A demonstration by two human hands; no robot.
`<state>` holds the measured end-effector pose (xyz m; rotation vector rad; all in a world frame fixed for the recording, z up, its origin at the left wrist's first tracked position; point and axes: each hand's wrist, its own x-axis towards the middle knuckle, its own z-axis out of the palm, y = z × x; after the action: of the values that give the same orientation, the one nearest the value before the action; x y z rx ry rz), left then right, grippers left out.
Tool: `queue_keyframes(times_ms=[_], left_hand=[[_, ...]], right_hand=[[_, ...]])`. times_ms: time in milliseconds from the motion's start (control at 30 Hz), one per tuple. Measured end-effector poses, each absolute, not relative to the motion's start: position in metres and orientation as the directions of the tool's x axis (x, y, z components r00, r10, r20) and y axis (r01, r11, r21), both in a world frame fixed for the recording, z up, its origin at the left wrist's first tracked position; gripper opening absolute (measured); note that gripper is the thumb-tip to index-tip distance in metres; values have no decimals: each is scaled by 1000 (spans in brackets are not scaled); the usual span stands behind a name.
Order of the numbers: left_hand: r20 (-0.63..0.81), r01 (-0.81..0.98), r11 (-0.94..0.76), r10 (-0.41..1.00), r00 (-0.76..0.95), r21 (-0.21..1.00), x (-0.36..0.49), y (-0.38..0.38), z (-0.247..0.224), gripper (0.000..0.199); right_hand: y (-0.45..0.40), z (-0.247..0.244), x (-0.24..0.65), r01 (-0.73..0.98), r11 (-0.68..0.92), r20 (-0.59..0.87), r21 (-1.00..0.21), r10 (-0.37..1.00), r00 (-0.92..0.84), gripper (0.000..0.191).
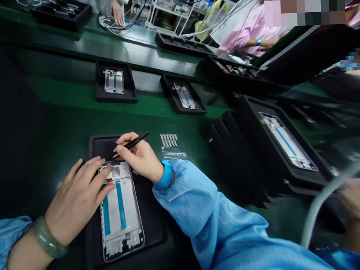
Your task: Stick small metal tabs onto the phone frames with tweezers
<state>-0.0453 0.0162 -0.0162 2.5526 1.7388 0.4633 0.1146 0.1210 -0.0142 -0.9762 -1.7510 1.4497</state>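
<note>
A phone frame (128, 217) with two blue strips lies in a black tray (156, 227) in front of me. Over its upper left part rests my left hand (81, 191), fingers spread, the fingertips touching the frame's top area. My right hand (139, 154) grips black tweezers (135, 141) between thumb and fingers, just above the top edge of the frame. The tips of the tweezers point down and left, near the left fingertips. What lies under the fingers is hidden. Right of my right hand, a sheet of small metal-coloured pieces (168, 140) lies on the green mat (72, 123).
Two trays (130, 93) (178, 107) with phone frames stand farther back. Stacked black trays (234, 156) rise at the right, the top one holding another frame (287, 142). A white tube (326, 196) curves at lower right near another person's hand (357, 199). Other people work behind.
</note>
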Motion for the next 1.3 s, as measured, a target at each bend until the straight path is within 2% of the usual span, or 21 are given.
queue_keyframes(times_ms=[167,367,1000,1167,1300], left_hand=[[256,918,-343,922,289,200,-42,13,-15,41],[248,919,-325,931,268,225,-40,12,-13,40],[247,919,-332,928,278,213,-40,12,-15,42],[238,921,-338,927,291,191,-41,11,-14,42],[209,916,-347,929,306,200,-44,10,-13,48]], right_hand=[[119,-9,117,226,269,99,-936,819,-565,16],[114,-2,114,274,360,136,-892,792,-596,12],[113,-2,112,299,369,139,-880,802,-581,11],[111,-2,109,309,473,231,-825,782,-579,9],[114,-1,109,305,455,216,-836,786,-580,11]])
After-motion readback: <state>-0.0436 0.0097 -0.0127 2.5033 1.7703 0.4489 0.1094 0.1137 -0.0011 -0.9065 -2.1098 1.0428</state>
